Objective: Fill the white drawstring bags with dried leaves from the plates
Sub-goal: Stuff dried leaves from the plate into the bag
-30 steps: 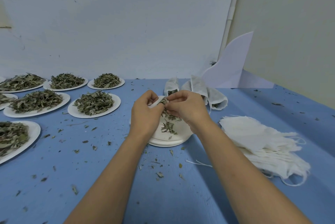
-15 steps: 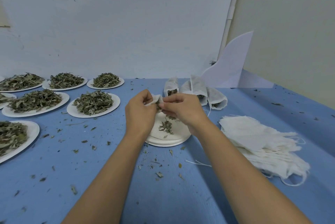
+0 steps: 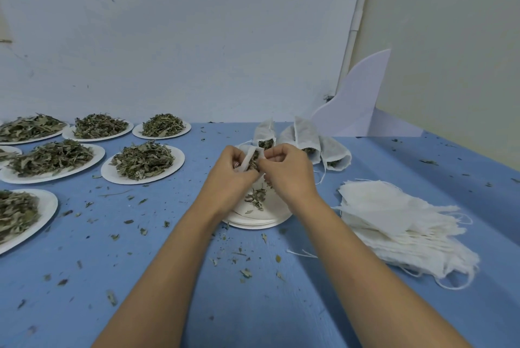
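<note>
While the left hand (image 3: 229, 171) pinches the rim of a small white fabric drawstring bag (image 3: 249, 157) and holds its mouth open, the right hand (image 3: 284, 170) grips the opposite rim, fingertips closed on the cloth beside the dark dried leaves showing inside. Both hands hover above a stack of white paper plates (image 3: 263, 219) near the middle of the blue desk (image 3: 253, 305), which holds only a few leaf scraps. Just behind, toward the far edge, lie three filled white bags (image 3: 304, 136), mouths facing the person. Near the right edge rests a flat pile of empty white bags (image 3: 399, 224) with loose strings. Along the left side sit round white plates heaped with green-grey dried leaves (image 3: 142, 162). Leaf crumbs scatter across the desk.
</note>
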`<state>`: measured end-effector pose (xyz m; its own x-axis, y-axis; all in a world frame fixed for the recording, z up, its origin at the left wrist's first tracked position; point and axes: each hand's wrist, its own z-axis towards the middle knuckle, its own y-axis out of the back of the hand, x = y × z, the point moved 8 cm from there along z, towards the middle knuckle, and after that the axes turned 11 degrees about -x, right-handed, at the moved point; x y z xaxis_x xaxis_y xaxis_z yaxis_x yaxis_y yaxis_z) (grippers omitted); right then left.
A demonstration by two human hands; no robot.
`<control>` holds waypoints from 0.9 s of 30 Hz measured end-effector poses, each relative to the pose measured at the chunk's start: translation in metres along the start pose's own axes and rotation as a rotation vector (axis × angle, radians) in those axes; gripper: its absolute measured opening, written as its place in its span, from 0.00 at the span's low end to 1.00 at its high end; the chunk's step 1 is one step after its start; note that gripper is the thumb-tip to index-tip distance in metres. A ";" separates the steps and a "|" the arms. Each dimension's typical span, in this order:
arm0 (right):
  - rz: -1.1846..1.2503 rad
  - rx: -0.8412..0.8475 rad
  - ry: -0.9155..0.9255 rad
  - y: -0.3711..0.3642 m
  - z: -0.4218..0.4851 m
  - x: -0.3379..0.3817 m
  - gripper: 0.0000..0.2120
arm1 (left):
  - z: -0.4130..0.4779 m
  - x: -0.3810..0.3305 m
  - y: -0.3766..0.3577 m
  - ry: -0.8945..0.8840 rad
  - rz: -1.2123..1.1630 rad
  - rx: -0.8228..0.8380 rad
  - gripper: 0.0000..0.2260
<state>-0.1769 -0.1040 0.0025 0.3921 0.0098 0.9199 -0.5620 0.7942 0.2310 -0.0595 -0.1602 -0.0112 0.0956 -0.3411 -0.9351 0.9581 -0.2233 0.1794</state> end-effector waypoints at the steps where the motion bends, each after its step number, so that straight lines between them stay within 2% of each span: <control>1: 0.015 0.014 -0.015 -0.001 0.000 0.000 0.04 | 0.000 0.000 0.000 -0.028 0.043 -0.002 0.11; 6: 0.112 0.136 -0.069 -0.004 0.000 -0.001 0.07 | 0.000 0.000 0.019 -0.080 0.099 -0.171 0.13; 9: 0.157 0.192 -0.098 -0.002 0.000 -0.002 0.06 | 0.000 -0.001 0.024 -0.089 0.089 -0.217 0.14; 17: 0.082 0.360 0.010 -0.009 -0.009 0.014 0.08 | -0.002 -0.006 0.040 -0.089 0.118 -0.409 0.14; 19: -0.060 0.276 0.066 -0.002 -0.004 0.014 0.08 | -0.004 -0.010 0.041 -0.114 0.093 -0.432 0.15; 21: -0.345 0.280 0.190 -0.003 -0.002 0.011 0.19 | -0.004 -0.013 0.041 -0.126 0.058 -0.454 0.15; 24: -0.703 0.554 0.213 -0.022 -0.016 -0.013 0.33 | -0.004 -0.014 0.042 -0.118 0.047 -0.481 0.14; 25: -0.787 0.618 0.192 -0.026 -0.020 -0.023 0.34 | -0.004 -0.014 0.042 -0.112 0.045 -0.480 0.14; 27: -0.872 0.635 0.234 -0.032 -0.022 -0.027 0.25 | -0.004 -0.011 0.042 -0.098 0.046 -0.479 0.14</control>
<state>-0.1533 -0.1162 -0.0373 0.9265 -0.2341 0.2945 -0.2708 0.1284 0.9540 -0.0193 -0.1623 0.0060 0.1366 -0.4307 -0.8921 0.9722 0.2313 0.0372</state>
